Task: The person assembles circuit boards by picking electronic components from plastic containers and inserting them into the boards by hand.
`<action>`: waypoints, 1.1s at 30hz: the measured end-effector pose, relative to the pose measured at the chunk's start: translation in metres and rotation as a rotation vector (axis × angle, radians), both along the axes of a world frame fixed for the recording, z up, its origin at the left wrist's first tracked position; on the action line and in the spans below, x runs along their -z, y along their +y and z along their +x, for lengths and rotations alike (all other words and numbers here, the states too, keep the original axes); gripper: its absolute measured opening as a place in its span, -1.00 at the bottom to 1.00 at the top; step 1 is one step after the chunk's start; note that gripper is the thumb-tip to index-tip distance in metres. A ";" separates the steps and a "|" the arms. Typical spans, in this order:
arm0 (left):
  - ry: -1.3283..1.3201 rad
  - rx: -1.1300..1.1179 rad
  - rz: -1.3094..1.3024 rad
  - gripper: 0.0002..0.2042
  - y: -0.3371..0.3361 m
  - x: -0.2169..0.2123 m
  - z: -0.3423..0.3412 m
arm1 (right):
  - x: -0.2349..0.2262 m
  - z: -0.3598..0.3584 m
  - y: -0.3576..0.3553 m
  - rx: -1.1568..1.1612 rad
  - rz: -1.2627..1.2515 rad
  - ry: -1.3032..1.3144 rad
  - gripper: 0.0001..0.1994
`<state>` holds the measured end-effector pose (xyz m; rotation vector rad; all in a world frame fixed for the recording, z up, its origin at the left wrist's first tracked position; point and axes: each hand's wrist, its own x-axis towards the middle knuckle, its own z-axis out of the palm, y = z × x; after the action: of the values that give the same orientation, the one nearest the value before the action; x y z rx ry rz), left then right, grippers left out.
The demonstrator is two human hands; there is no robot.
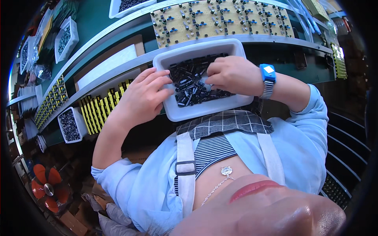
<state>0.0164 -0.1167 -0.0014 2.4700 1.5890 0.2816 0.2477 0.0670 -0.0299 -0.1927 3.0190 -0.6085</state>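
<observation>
1. A long yellow circuit board (220, 21), dotted with small blue and black parts, lay on the curved conveyor rail (118, 37) just beyond the person's work.
2. A white plastic tray (236, 104) sat against the rail's near edge, close to the person's chest, heaped with small black cylindrical components (189, 84).
3. The left hand (143, 98) rested on the tray's left rim, fingers spread loosely and curled over the edge, gripping nothing; it appeared to steady the tray.
4. The right hand (232, 74), with a blue wrist strap (268, 74), dipped into the heap, knuckles up, fingertips bunched down among the parts; whether they pinched one could not be told.
5. Picking cleanly likely called for isolating one component, tray held firm.
</observation>
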 end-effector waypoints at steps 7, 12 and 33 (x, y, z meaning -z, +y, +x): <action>-0.267 0.028 -0.109 -0.58 0.022 0.004 0.022 | -0.014 -0.021 0.074 0.409 -0.380 0.499 -0.83; -0.182 0.160 0.193 -0.65 0.055 0.049 0.072 | -0.003 -0.047 0.142 0.679 -0.575 0.488 -0.80; 0.118 0.168 0.095 -0.95 0.059 0.049 0.082 | -0.011 -0.057 0.133 0.591 0.311 0.490 -0.79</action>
<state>0.0985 -0.0576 -0.0501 2.7192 1.4286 0.1937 0.1902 0.2003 -0.0190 0.6846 3.5897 -0.0979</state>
